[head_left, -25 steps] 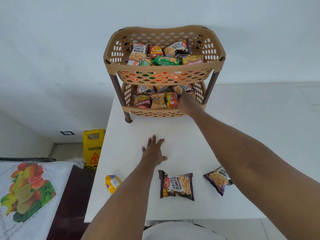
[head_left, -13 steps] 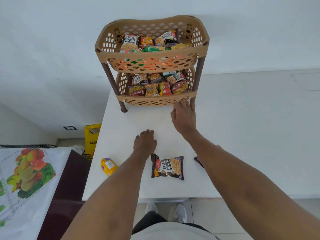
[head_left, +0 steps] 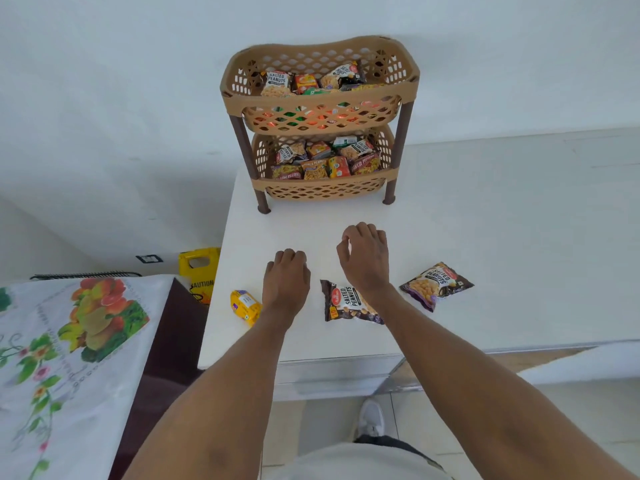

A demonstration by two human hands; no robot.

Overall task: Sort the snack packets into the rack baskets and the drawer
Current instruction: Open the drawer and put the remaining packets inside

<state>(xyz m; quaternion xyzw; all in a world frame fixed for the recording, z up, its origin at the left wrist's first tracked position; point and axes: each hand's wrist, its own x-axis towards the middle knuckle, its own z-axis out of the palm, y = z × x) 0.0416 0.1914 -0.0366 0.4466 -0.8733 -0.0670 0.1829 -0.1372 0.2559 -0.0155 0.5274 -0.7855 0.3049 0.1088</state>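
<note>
A tan two-tier rack stands at the back of the white table (head_left: 485, 237). Its top basket (head_left: 322, 98) and bottom basket (head_left: 322, 188) both hold several snack packets. Three packets lie loose on the table: a dark salted peanuts packet (head_left: 341, 301) under my right wrist, a second peanuts packet (head_left: 436, 284) to its right, and a small yellow packet (head_left: 244, 305) at the left edge. My right hand (head_left: 365, 259) hovers over the middle packet, fingers curled, holding nothing. My left hand (head_left: 285, 280) rests on the table between the yellow and middle packets, fingers curled under, empty.
A drawer front (head_left: 332, 375) shows below the table's near edge. On the left is a surface covered by a fruit-print cloth (head_left: 69, 341). A yellow caution sign (head_left: 200, 275) stands on the floor behind it. The wall rises behind the rack.
My right hand has drawn back from the bottom basket to above the middle peanuts packet. My left hand has curled its fingers and slid slightly nearer.
</note>
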